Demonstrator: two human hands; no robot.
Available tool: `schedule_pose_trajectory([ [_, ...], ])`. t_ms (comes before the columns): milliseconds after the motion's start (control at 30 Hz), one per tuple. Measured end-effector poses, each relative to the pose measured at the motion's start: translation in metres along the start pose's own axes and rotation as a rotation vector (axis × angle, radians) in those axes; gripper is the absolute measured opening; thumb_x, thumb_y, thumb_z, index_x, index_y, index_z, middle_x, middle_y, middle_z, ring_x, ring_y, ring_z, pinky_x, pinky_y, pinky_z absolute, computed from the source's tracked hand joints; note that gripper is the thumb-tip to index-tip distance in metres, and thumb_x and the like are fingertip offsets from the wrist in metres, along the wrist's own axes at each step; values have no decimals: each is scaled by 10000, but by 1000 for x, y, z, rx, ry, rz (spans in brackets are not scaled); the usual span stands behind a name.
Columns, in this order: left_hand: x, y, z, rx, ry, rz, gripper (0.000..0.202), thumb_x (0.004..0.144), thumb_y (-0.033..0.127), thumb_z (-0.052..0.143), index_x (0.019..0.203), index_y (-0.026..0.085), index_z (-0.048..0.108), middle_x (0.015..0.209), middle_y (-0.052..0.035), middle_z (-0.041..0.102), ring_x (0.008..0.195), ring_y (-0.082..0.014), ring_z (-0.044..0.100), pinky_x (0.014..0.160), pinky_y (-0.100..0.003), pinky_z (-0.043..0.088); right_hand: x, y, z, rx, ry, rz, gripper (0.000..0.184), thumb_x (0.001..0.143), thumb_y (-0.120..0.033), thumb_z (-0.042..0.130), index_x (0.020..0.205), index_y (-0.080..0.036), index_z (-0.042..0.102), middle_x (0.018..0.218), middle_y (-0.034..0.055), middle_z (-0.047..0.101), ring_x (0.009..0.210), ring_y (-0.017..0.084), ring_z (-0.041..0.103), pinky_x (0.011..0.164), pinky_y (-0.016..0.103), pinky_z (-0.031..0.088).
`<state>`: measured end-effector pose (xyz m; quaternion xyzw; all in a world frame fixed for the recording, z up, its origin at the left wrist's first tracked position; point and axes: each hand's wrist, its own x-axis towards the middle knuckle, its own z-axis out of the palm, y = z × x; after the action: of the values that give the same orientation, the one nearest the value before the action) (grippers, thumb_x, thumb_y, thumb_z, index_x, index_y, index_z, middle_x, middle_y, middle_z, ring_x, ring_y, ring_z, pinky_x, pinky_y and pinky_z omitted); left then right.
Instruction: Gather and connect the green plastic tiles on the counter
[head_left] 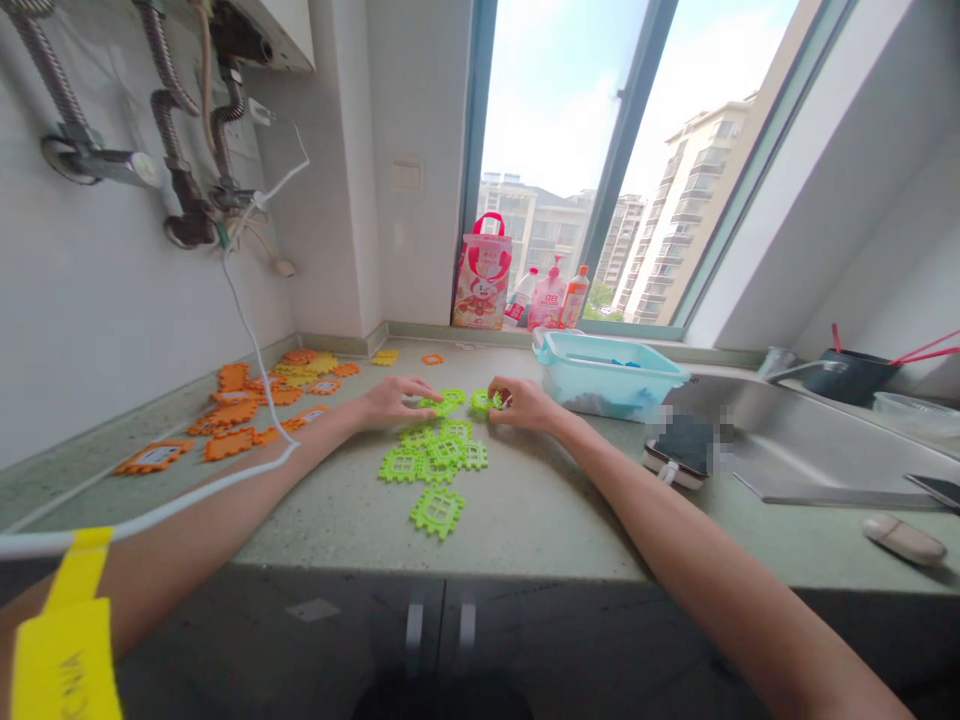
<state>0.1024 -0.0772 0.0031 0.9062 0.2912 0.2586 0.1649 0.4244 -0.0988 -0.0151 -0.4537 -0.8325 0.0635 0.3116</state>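
Light-green interlocking plastic tiles (437,511) with notched edges and window-like grids lie in a loose pile on the counter between my arms. My left hand (394,403) is at the far left of the pile, its thumb and fingertips closed around the edge of a green tile (451,399). Just to the right, my right hand (519,404) pinches another green tile (482,401); its fingers cover part of it. A small gap separates these two tiles. Several more overlap nearer to me, and one lies by itself closest to the front edge.
Orange and yellow tiles (234,412) are spread at the left, past a white cable (217,487) crossing my left forearm. A pale-blue plastic basket (611,375) stands right of my hands. Beyond it are a phone-like device (681,447) and a metal sink (825,440). Bottles (549,298) line the windowsill.
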Motion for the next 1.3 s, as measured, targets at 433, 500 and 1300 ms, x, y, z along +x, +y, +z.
schedule_pose_trajectory([
  [433,5,-2,-3,-58,-60,-95,487,796,608,751,1147,279,824,1228,-50,776,998,-217,719,822,-279,557,58,7,52,350,230,121,289,731,-465,742,885,-238,650,736,-23,669,734,171,642,708,289,504],
  [500,4,-6,-6,-76,-64,-103,499,787,619,761,1147,279,825,1217,-52,781,988,-220,723,820,-289,565,61,10,56,351,197,93,292,746,-464,745,909,-238,658,781,-14,690,771,175,660,734,295,519],
  [1300,-8,-35,-15,150,-5,-216,530,811,670,721,1194,315,811,1339,-47,727,1068,-249,702,873,-303,534,50,-5,54,28,170,32,257,804,-419,780,991,-275,678,908,-5,734,847,199,675,779,308,507],
])
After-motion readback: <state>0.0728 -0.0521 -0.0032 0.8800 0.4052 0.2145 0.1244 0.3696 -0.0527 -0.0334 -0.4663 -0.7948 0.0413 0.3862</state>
